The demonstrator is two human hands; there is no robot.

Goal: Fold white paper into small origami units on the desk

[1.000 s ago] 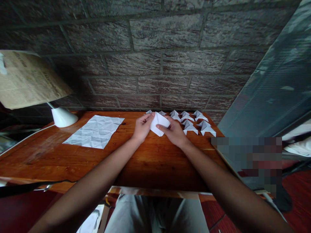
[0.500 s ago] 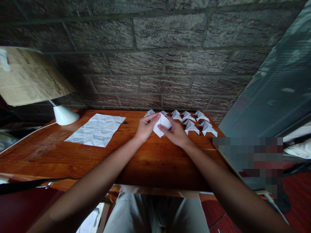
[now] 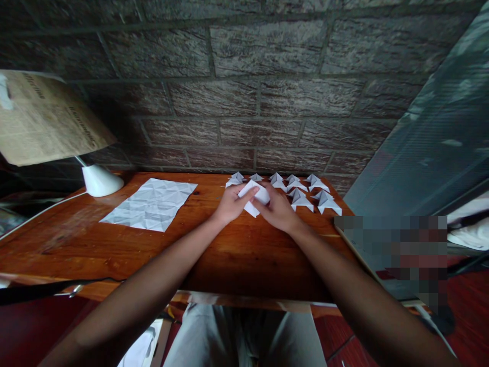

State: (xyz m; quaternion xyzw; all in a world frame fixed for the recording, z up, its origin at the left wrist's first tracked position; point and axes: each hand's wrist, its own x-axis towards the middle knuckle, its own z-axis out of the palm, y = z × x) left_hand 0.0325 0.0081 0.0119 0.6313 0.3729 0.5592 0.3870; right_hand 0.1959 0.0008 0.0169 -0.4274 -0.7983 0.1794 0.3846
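Observation:
Between my two hands, just above the wooden table (image 3: 244, 255), is a small folded white paper (image 3: 252, 208), roughly diamond-shaped. My left hand (image 3: 231, 203) grips its left side, thumb laid across the front. On the right side my right hand (image 3: 278, 208) pinches it, its thumb close to the left one. The fingers behind the paper are hidden. Several folded paper pieces (image 3: 300, 200) with pointed flaps stand in rows behind and to the right of my hands. A creased paper sheet (image 3: 151, 205) lies flat to the left.
A white lamp base (image 3: 101, 181) with a newspaper-covered shade (image 3: 49, 120) stands at the table's left. The brick wall (image 3: 229, 97) rises right behind the table. A grey-green translucent panel (image 3: 416, 148) leans along the right side. A dark strap (image 3: 57, 288) crosses the front left edge.
The folded paper has turned slightly in my hands. My left thumb has moved from its top edge down across its front, nearer the right thumb. The view has shifted slightly.

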